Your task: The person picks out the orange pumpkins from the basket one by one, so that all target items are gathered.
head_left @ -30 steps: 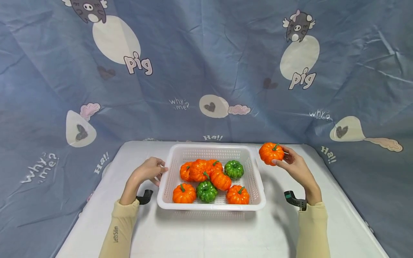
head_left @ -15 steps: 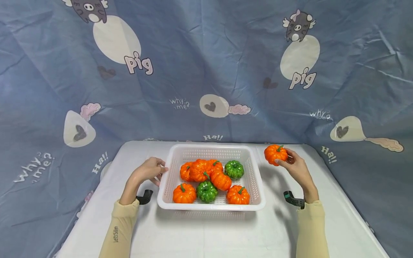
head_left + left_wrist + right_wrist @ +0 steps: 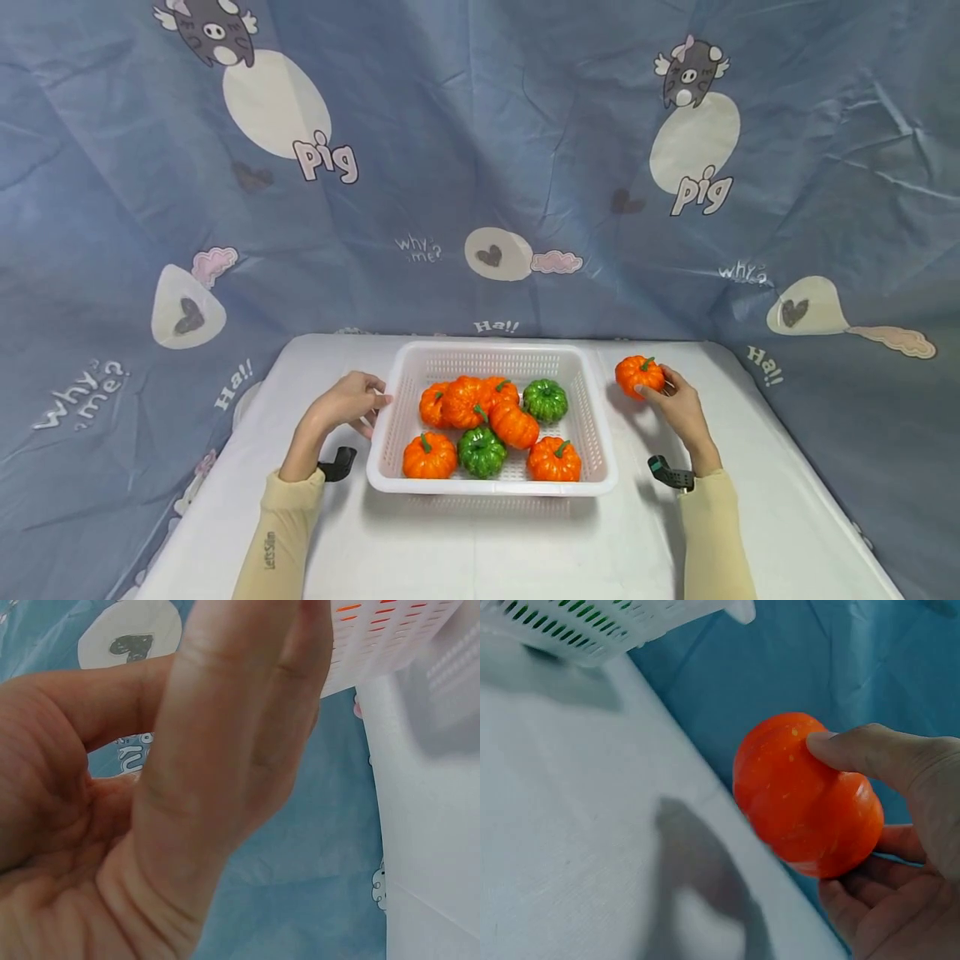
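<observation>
A white plastic basket (image 3: 491, 487) stands on the white-covered table in the head view. Inside it lie several small glossy pumpkins, orange ones such as the front-left pumpkin (image 3: 430, 456) and two green ones, among them the green pumpkin (image 3: 546, 402) at the right. My left hand (image 3: 348, 406) holds the basket's left rim; its fingertips are partly hidden at that edge. To the right of the basket, my right hand (image 3: 675, 407) grips an orange pumpkin (image 3: 637, 377) above the table. In the right wrist view the thumb presses on this pumpkin (image 3: 802, 802), with fingers beneath it.
A blue cloth (image 3: 480, 167) with pig prints hangs behind and at both sides of the table (image 3: 480, 550). Dark wrist straps (image 3: 671, 475) sit on both wrists. The right hand's shadow falls on the table.
My right hand, still gripping the orange pumpkin, has shifted slightly right and then lower. The left hand and the basket keep their places; the head view tilts a little.
</observation>
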Demonstrator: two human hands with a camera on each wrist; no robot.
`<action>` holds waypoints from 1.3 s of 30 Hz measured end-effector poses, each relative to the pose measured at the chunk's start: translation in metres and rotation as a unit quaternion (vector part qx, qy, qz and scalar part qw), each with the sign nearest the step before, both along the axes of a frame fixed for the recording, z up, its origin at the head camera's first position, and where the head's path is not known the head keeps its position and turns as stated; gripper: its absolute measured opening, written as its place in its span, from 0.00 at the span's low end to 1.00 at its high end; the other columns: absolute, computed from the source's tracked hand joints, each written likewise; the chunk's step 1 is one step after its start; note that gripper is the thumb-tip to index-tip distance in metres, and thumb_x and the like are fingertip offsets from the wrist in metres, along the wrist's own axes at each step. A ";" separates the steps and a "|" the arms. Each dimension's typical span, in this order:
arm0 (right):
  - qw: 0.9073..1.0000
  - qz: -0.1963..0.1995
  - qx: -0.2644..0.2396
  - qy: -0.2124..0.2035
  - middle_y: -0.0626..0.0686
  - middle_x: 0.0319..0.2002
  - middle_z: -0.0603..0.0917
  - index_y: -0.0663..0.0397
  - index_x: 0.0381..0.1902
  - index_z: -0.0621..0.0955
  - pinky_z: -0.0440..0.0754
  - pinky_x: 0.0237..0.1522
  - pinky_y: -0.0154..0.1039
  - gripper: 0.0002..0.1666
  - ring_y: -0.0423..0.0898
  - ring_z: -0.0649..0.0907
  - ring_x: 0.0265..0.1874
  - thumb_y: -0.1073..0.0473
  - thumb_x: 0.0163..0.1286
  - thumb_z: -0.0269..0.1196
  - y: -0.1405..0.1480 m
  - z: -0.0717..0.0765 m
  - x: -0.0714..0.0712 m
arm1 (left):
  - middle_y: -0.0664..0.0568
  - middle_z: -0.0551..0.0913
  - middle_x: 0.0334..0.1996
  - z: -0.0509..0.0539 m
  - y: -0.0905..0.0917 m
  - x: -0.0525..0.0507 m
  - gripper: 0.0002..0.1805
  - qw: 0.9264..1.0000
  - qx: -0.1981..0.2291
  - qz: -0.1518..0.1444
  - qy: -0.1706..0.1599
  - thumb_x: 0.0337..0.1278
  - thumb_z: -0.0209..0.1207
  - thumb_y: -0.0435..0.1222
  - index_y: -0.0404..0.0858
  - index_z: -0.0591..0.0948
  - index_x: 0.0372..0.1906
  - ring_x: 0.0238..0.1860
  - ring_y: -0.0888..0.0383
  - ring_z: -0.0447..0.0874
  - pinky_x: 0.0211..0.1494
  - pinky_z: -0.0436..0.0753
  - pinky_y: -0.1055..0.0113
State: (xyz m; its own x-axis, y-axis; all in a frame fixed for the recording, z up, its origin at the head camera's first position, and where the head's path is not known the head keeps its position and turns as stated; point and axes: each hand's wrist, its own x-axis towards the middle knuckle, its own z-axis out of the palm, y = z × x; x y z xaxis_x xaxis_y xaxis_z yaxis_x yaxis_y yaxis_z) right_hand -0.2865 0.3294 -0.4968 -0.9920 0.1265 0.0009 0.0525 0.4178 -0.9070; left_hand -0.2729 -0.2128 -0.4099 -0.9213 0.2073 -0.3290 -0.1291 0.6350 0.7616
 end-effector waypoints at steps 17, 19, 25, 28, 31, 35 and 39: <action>0.997 -0.002 0.030 -0.065 0.72 0.71 0.57 0.69 0.74 0.51 0.65 0.71 0.55 0.51 0.65 0.62 0.70 0.47 0.68 0.62 -0.002 -0.021 -0.003 | 0.39 0.83 0.32 -0.001 -0.001 0.001 0.26 1.000 0.003 -0.004 0.000 0.67 0.54 0.34 0.22 0.67 0.63 0.25 0.55 0.85 0.26 0.88 0.59; 0.997 0.001 0.031 -0.067 0.72 0.71 0.58 0.69 0.74 0.51 0.65 0.70 0.55 0.52 0.65 0.63 0.70 0.45 0.68 0.62 -0.002 -0.021 -0.003 | 0.39 0.83 0.31 0.000 -0.001 0.002 0.26 1.000 0.003 -0.004 -0.001 0.67 0.54 0.34 0.22 0.67 0.63 0.25 0.55 0.85 0.27 0.88 0.60; 0.996 0.010 0.050 -0.072 0.72 0.70 0.60 0.69 0.74 0.52 0.64 0.71 0.56 0.52 0.65 0.64 0.69 0.43 0.68 0.61 0.002 -0.024 -0.004 | 0.39 0.83 0.31 0.001 -0.001 0.002 0.26 1.000 0.003 -0.004 -0.004 0.67 0.54 0.34 0.22 0.66 0.63 0.25 0.55 0.85 0.27 0.88 0.59; 0.996 0.013 0.055 -0.070 0.72 0.70 0.60 0.69 0.74 0.51 0.64 0.71 0.57 0.52 0.65 0.65 0.69 0.42 0.68 0.60 0.003 -0.025 -0.005 | 0.39 0.83 0.32 0.001 -0.001 0.002 0.27 1.000 0.002 -0.004 -0.005 0.66 0.54 0.34 0.22 0.66 0.64 0.25 0.55 0.85 0.26 0.88 0.59; 0.996 0.012 0.052 -0.070 0.72 0.70 0.60 0.69 0.74 0.52 0.64 0.71 0.57 0.52 0.65 0.65 0.68 0.42 0.68 0.60 0.004 -0.026 -0.005 | 0.39 0.83 0.32 0.001 -0.001 0.002 0.27 1.000 0.001 -0.004 -0.005 0.66 0.54 0.34 0.22 0.66 0.64 0.25 0.55 0.85 0.26 0.88 0.59; 0.997 0.012 0.045 -0.069 0.72 0.70 0.60 0.69 0.74 0.52 0.64 0.71 0.57 0.52 0.65 0.65 0.68 0.43 0.68 0.60 0.004 -0.027 -0.005 | 0.39 0.83 0.31 0.001 0.000 0.002 0.27 1.000 -0.001 -0.003 -0.005 0.66 0.54 0.34 0.22 0.66 0.64 0.25 0.55 0.85 0.26 0.88 0.59; 0.997 0.012 0.038 -0.072 0.72 0.71 0.58 0.69 0.74 0.50 0.63 0.71 0.57 0.53 0.65 0.64 0.69 0.43 0.67 0.62 0.004 -0.025 -0.004 | 0.40 0.83 0.31 0.000 -0.001 0.001 0.27 1.000 -0.002 -0.002 -0.006 0.66 0.54 0.34 0.22 0.66 0.64 0.25 0.55 0.85 0.27 0.88 0.60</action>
State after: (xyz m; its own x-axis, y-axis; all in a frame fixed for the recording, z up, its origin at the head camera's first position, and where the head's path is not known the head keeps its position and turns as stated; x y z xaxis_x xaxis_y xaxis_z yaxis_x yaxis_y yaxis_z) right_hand -0.2904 0.3333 -0.5220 -0.9852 0.1077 -0.1331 0.1690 0.4871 -0.8568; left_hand -0.2715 -0.2133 -0.4100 -0.9166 0.2098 -0.3402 -0.1350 0.6387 0.7575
